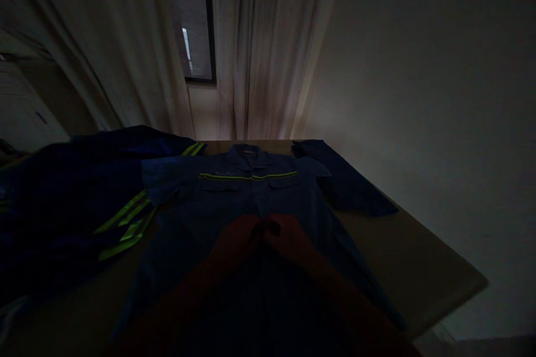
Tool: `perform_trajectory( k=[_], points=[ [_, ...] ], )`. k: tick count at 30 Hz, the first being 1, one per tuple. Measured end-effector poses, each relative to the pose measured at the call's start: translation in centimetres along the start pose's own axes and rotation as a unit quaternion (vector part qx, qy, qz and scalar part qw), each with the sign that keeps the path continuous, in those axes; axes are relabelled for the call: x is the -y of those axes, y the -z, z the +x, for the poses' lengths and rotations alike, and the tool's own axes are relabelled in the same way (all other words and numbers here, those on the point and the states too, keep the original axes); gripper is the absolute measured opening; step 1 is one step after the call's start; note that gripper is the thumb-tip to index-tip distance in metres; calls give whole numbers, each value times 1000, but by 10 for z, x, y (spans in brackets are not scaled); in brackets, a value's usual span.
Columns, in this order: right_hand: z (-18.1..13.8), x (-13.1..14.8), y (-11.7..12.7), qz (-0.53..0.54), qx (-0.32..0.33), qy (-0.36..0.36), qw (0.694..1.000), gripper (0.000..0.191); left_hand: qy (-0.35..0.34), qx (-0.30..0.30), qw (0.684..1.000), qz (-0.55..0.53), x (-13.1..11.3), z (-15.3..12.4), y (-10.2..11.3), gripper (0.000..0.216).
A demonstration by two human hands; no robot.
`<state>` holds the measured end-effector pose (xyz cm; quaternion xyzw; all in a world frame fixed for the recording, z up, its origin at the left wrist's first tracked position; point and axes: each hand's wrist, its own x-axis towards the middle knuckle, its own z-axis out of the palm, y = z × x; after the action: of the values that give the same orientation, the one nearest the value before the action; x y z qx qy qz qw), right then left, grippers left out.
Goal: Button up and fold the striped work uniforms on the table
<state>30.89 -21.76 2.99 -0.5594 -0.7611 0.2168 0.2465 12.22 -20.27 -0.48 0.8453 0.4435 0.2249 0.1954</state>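
Note:
A dark blue-grey short-sleeved work shirt (218, 209) lies front side up, its collar (234, 157) toward the far edge. A thin yellow-green stripe (274, 175) crosses the chest above two flap pockets. My left hand (238, 237) and my right hand (290, 239) meet at the front opening below the chest. Both are closed in a pinch on the shirt's front edges, fingertips nearly touching. Dim light hides what exactly sits between the fingers; a button cannot be made out. My forearms cover part of the lower shirt.
Dark blue clothing (87, 178) with fluorescent yellow-green bands is heaped at the left, touching the shirt's sleeve. Another dark garment (345, 178) lies flat at the right. The table (431, 268) ends at a rounded right corner near the wall (439, 122). Curtains (276, 56) hang behind.

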Motion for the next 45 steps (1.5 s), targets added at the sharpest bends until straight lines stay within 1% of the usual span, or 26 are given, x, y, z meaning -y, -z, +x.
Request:
perform_trajectory(
  k=[3,7,11,13,16,20,24,28,32,36,40,45],
  points=[
    [0,1,0,18,-7,-8,1000,9,15,-15,1000,-1,-1,0,1,15],
    [-1,4,-1,3,-14,-9,1000,13,-6,2,1000,-23,1,0,2,16],
    [-1,1,-1,20,-11,2,1000,15,11,-32,999,-30,1,0,1,13],
    [0,0,-1,24,-15,5,1000,15,22,-40,998,-32,1,0,1,11],
    [0,0,-1,27,-11,14,999,12,31,-32,999,-30,0,0,3,10],
    [3,-4,0,64,0,7,998,20,21,-31,999,-34,1,1,6,15],
    [6,-14,-3,112,7,-7,994,11,9,-26,999,-44,1,1,6,20],
    [7,-18,-7,119,12,-5,993,11,14,-19,999,-44,2,2,6,25],
    [8,-17,-8,126,24,-12,992,11,9,-28,997,-76,4,3,6,24],
    [8,-14,-6,110,46,-12,993,11,3,-34,995,-97,9,2,4,17],
    [7,-10,-7,89,28,-8,996,7,0,-36,992,-123,9,1,5,14],
    [6,-6,-11,-7,17,-14,1000,8,38,-25,982,-185,2,2,10,14]
  ],
)
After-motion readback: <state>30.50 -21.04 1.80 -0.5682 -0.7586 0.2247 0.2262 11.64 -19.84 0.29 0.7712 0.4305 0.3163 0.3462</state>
